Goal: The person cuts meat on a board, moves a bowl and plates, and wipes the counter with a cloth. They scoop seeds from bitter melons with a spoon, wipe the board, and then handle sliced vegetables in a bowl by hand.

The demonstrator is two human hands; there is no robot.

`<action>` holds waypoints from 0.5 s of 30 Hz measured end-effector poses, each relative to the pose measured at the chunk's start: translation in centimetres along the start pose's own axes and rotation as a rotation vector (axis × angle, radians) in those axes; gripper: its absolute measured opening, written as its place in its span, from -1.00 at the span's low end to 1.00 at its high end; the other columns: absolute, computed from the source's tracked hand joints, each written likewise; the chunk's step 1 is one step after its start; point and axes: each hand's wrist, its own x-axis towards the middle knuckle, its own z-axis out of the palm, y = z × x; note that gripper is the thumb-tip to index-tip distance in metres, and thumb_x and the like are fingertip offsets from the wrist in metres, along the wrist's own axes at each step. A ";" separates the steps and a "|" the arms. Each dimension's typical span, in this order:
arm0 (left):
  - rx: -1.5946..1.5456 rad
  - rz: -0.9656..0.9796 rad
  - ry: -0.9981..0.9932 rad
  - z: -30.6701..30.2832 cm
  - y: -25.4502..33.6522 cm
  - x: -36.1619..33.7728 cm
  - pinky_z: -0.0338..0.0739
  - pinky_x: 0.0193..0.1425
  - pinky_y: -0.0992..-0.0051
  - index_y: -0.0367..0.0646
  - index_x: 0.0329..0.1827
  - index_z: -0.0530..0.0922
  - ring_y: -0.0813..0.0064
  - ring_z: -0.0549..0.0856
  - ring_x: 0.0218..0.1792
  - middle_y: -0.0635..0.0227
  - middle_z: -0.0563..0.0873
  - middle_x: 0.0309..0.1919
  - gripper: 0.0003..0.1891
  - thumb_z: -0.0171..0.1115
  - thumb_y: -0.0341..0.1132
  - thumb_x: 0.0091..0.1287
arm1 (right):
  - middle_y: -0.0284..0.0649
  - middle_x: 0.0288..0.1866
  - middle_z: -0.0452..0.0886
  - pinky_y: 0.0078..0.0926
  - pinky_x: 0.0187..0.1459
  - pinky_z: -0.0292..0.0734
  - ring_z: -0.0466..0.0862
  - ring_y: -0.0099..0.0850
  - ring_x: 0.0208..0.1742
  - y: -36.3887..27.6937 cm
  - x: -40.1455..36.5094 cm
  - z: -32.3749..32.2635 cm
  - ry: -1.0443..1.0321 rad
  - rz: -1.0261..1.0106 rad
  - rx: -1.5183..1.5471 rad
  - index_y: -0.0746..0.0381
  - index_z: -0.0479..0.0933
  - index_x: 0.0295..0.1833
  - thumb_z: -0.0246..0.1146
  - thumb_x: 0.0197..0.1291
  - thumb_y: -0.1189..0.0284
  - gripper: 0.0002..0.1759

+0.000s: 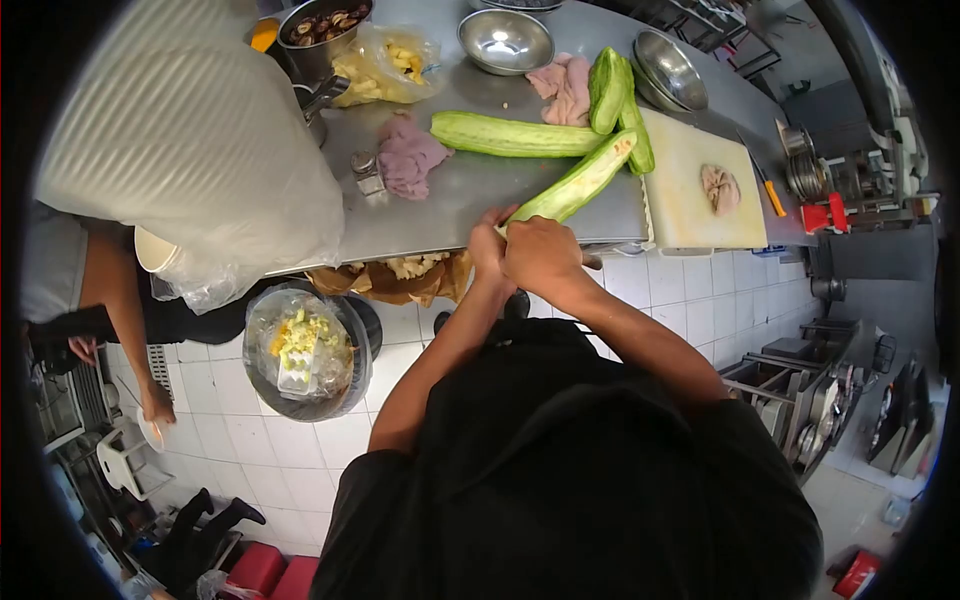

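A long pale-green gourd, its skin peeled off, slants over the near edge of the steel table with its lower end at my hands. My left hand is closed around that end. Pressed close beside it, my right hand is a fist at the same end; what its fingers hold is hidden. A short brown stub shows beside my right wrist. Another long gourd lies behind, and two more gourds are stacked at its right end.
A cutting board with a crumpled cloth and an orange-handled knife lie to the right. Metal bowls, a glass shaker and a purple cloth stand around. Below is a lined bin; another person's arm is at left.
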 end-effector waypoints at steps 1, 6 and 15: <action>-0.013 -0.004 -0.007 0.3 0.4 0.1 0.51 0.10 0.28 -0.38 0.05 0.55 0.25 0.64 -0.04 0.07 0.64 -0.07 -0.51 -0.07 -0.05 0.47 | 0.10 -0.20 0.69 -0.17 -0.08 0.61 0.72 -0.07 -0.16 0.1 0.4 -0.3 0.013 -0.003 0.014 0.33 0.65 -0.23 0.11 0.09 0.37 -0.70; -0.093 -0.077 -0.064 2.0 3.2 -2.1 0.41 0.30 0.16 -0.38 0.24 0.40 0.11 0.56 0.14 -0.01 0.57 0.11 -0.37 -0.25 0.07 0.50 | 0.16 -0.21 0.66 -0.10 -0.01 0.55 0.67 0.05 -0.13 3.6 1.6 2.0 0.031 -0.020 0.229 0.37 0.64 -0.27 0.18 0.12 0.27 -0.66; 0.060 -0.113 0.010 2.2 3.1 -1.9 0.40 0.31 -0.02 -0.31 0.31 0.34 0.10 0.53 0.19 0.06 0.51 0.18 -0.42 -0.26 0.04 0.54 | 0.00 -0.16 0.70 -0.20 -0.08 0.62 0.72 -0.13 -0.11 6.7 3.5 -1.2 0.040 0.127 -0.159 0.24 0.67 -0.18 0.17 0.15 0.30 -0.72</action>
